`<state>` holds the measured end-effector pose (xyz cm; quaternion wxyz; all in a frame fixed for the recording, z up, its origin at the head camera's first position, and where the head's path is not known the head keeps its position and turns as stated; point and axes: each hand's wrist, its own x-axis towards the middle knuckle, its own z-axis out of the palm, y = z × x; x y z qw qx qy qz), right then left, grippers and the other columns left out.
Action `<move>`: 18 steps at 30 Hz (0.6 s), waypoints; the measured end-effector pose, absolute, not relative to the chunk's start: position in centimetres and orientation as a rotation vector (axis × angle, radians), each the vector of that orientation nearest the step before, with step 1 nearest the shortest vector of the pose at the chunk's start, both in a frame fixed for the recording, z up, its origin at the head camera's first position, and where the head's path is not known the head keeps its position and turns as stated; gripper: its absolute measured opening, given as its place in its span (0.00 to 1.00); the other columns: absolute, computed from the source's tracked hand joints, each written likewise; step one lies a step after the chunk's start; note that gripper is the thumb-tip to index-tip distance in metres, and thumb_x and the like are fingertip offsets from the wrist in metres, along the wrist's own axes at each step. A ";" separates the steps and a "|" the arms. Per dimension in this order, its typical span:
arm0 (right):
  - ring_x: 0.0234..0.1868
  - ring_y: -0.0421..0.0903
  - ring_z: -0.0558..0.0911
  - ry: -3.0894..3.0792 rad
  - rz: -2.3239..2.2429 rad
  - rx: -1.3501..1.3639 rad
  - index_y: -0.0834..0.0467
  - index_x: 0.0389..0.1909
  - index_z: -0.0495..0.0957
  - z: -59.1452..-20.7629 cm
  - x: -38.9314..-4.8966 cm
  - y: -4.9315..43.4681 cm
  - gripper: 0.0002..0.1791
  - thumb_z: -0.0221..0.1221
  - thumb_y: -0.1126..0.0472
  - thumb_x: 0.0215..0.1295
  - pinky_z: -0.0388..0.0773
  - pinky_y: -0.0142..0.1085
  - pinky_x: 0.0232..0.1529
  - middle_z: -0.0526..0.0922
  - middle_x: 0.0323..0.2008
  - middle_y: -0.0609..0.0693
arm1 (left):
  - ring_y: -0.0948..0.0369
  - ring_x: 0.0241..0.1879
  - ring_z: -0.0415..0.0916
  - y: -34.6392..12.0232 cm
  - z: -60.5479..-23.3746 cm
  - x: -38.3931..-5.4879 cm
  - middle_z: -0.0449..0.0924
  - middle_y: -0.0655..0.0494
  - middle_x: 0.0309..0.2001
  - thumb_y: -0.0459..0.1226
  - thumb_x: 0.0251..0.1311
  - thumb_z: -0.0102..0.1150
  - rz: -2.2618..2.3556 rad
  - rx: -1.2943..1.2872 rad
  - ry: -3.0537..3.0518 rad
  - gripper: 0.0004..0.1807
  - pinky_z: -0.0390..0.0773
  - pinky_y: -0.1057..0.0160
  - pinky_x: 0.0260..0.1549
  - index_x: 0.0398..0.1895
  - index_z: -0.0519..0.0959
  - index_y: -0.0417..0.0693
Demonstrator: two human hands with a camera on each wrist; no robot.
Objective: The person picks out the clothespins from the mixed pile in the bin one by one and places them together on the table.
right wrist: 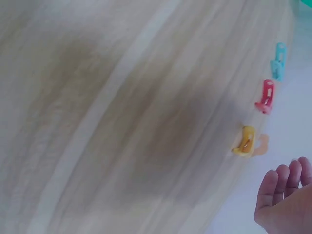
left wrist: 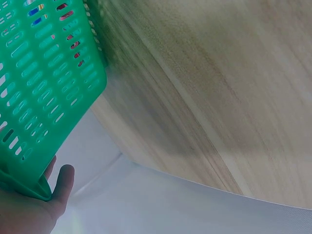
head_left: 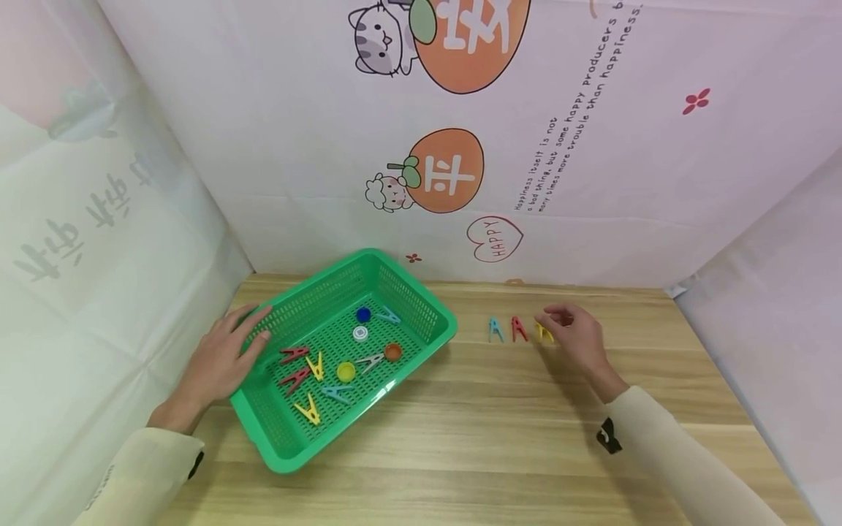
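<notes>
My left hand point(head_left: 220, 358) holds the left rim of a green plastic basket point(head_left: 441, 301), with thumb and fingertips reaching over the edge. Inside the basket lie several clothespins in red, yellow, blue and grey, beside several small round caps. To the right of it, a blue clothespin point(head_left: 496, 329), a red clothespin point(head_left: 519, 328) and a yellow clothespin point(head_left: 544, 332) stand in a row on the table. My right hand point(head_left: 575, 337) is by the yellow clothespin, its fingers loosely bent; in the right wrist view they are apart from the yellow clothespin point(right wrist: 246, 140).
The wooden table point(head_left: 473, 453) meets a printed white cloth wall point(head_left: 329, 183) behind the basket and the row of clothespins. White sheets also stand at the left and right sides. The basket sits at an angle near the table's left back corner.
</notes>
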<state>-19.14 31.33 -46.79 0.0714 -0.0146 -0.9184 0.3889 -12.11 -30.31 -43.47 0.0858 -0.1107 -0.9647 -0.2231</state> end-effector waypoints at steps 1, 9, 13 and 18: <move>0.44 0.38 0.82 -2.747 1.184 -0.026 0.63 0.59 0.85 -46.7 -19.2 31.1 0.24 0.67 0.46 0.78 0.78 0.20 0.40 0.90 0.49 0.62 | 0.28 0.75 0.62 -30.3 -43.5 -12.1 0.62 0.33 0.81 0.48 0.87 0.46 -0.666 -0.329 -2.876 0.29 0.66 0.20 0.65 0.83 0.68 0.46; 0.48 0.36 0.81 -2.695 1.263 0.075 0.64 0.63 0.83 -45.8 -19.5 29.5 0.23 0.67 0.52 0.78 0.76 0.13 0.47 0.87 0.50 0.60 | 0.28 0.75 0.63 -30.4 -43.6 -12.2 0.63 0.33 0.80 0.48 0.87 0.46 -0.662 -0.336 -2.870 0.29 0.67 0.22 0.65 0.83 0.68 0.45; 0.49 0.39 0.81 -2.692 1.279 0.108 0.61 0.64 0.83 -45.2 -19.7 28.4 0.23 0.68 0.51 0.78 0.75 0.13 0.49 0.87 0.50 0.59 | 0.28 0.74 0.63 -30.4 -43.6 -12.1 0.63 0.32 0.80 0.48 0.87 0.46 -0.664 -0.337 -2.867 0.29 0.67 0.21 0.65 0.82 0.68 0.45; 0.48 0.35 0.81 -2.641 1.370 0.147 0.62 0.66 0.82 -44.1 -20.0 26.6 0.23 0.69 0.56 0.76 0.76 0.13 0.51 0.86 0.50 0.60 | 0.28 0.75 0.63 -30.4 -43.6 -12.2 0.63 0.32 0.80 0.48 0.87 0.46 -0.669 -0.335 -2.867 0.29 0.66 0.21 0.65 0.83 0.68 0.45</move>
